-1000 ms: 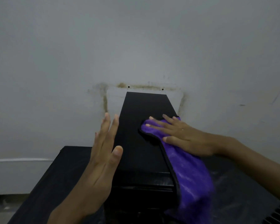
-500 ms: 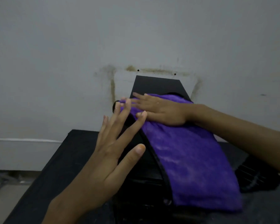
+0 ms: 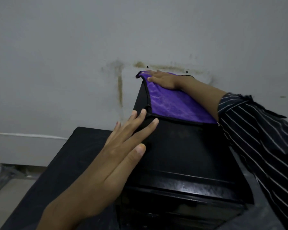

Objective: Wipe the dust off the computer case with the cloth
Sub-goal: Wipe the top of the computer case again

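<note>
Taking the computer case (image 3: 178, 146) as our landmark, we start at its left flank, where our left hand (image 3: 106, 165) lies flat with fingers straight and slightly spread; the palm sits against the upper left edge and the fingertips reach onto the top panel, just short of the near hem of the cloth (image 3: 170, 103), so it holds nothing and seems only to steady the box. The case stands on a black stand (image 3: 70, 160) that juts out to its left, and its top panel is a long strip running straight away from us toward the wall (image 3: 90, 47), where brownish stains (image 3: 120, 83) frame its far end. Moving right along that panel, the purple cloth covers the far half, its black-edged hem lying across the top. Our right hand (image 3: 161, 79) presses flat on the cloth at the far end of the case, fingers extended toward the far left corner, the striped sleeve (image 3: 256, 130) crossing over the right edge. The near half and the front lip look bare and speckled with dust, so we judge the next stroke must draw the cloth back along the long axis toward us, and the right hand owns it
</note>
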